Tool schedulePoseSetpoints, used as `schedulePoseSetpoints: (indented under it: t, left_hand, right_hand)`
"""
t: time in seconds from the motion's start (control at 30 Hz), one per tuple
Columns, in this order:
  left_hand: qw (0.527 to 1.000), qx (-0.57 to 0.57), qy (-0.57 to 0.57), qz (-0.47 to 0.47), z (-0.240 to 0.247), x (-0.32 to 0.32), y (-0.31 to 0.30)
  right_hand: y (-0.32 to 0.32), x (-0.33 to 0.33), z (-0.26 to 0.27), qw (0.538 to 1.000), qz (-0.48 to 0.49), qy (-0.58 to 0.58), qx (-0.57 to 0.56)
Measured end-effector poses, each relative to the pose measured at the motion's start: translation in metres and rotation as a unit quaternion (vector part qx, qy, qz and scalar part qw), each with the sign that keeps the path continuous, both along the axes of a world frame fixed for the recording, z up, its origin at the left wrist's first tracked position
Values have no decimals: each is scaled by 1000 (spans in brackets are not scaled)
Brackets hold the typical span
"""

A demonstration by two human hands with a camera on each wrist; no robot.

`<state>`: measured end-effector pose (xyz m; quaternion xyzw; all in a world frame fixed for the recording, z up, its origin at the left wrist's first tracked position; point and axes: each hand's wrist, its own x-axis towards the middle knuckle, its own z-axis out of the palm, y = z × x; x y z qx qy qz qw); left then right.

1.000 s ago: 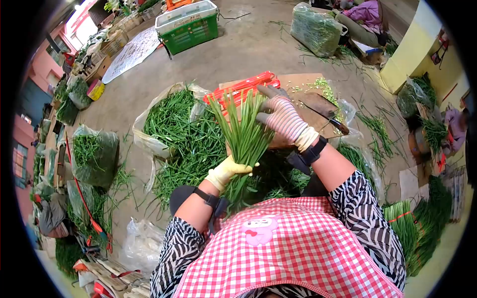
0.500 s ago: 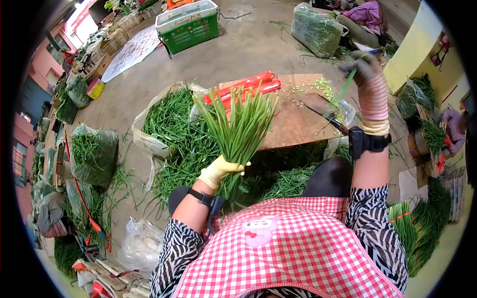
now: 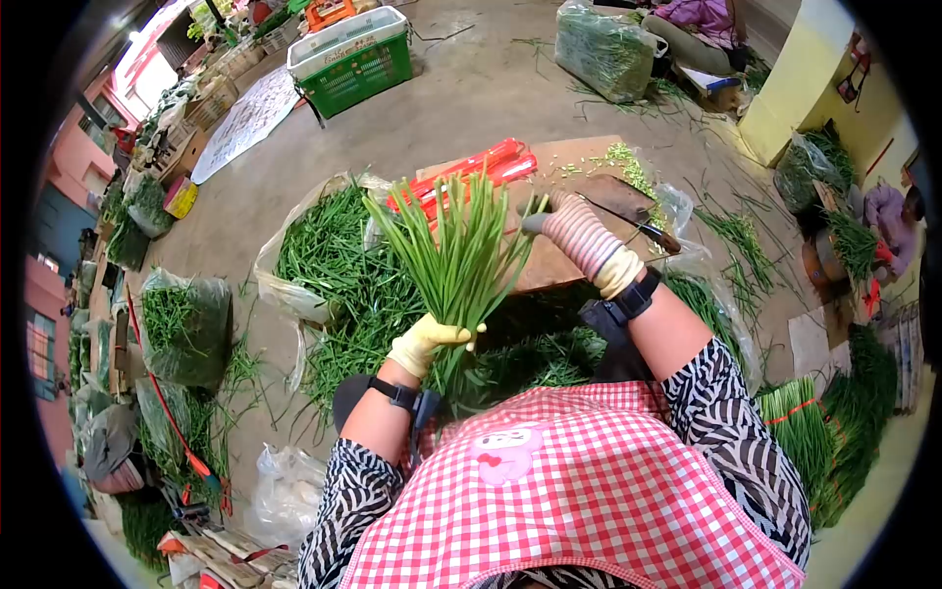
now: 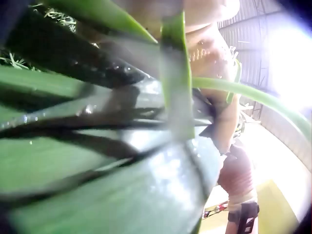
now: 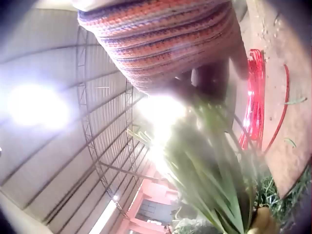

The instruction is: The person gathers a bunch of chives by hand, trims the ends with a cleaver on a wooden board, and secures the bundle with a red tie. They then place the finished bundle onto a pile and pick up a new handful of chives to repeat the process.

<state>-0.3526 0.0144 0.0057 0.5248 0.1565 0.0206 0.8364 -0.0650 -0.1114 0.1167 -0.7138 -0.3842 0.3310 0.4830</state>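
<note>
In the head view my left hand [image 3: 427, 344], in a pale yellow glove, grips a fanned bunch of garlic chives [image 3: 456, 255] around its lower part, stalk ends upward. My right hand [image 3: 579, 236] wears a striped glove with dark fingertips. It is at the bunch's right edge, pinching a stalk near its upper end. From the right wrist, the striped glove [image 5: 165, 44] shows above the blurred chive tops [image 5: 209, 161]. Wide flat leaves [image 4: 107, 190] fill much of the left wrist view and hide the left fingers.
A board [image 3: 579, 250] carries red ties [image 3: 500, 172], a dark-bladed knife [image 3: 648, 231] and pale trimmings [image 3: 633, 177]. Left of it lies an open plastic bag of loose chives [image 3: 329, 250]. A green crate [image 3: 358, 74] stands farther off. Tied bundles [image 3: 800, 432] lie at the right.
My right hand went out to the right with a loose leaf, then came back to the bunch without that leaf. My left hand keeps its grip on the bunch.
</note>
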Motion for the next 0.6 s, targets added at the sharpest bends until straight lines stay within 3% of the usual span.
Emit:
schedulePoseSetpoints:
  t: [0.17, 0.23, 0.3, 0.37, 0.43, 0.5, 0.57, 0.6]
  left_hand:
    - [1000, -11, -9, -8, 3, 3, -3]
    - [1000, -15, -2, -12, -1, 1, -4]
    - [1000, -25, -7, -16, 0, 0, -4]
    - [1000, -22, -8, -6, -1, -2, -4]
    - [1000, -11, -9, 10, 3, -4, -3]
    - [999, -4, -6, 32, 11, -3, -4]
    - [999, -1, -5, 41, 19, -1, -5]
    - [999, -6, 9, 44, 17, -1, -3]
  right_hand:
    - [1, 5, 1, 960, -51, 245, 124]
    - [-2, 23, 8, 907, -27, 340, 248]
    - [-11, 54, 24, 914, -106, 282, 271]
    - [-31, 80, 37, 902, -108, 220, 355]
    - [-51, 67, 67, 924, -199, 150, 290]
    - [-55, 91, 42, 983, -71, 29, 166]
    - [-68, 73, 44, 988, 96, -121, 8]
    - [-67, 59, 43, 983, 85, -162, -1]
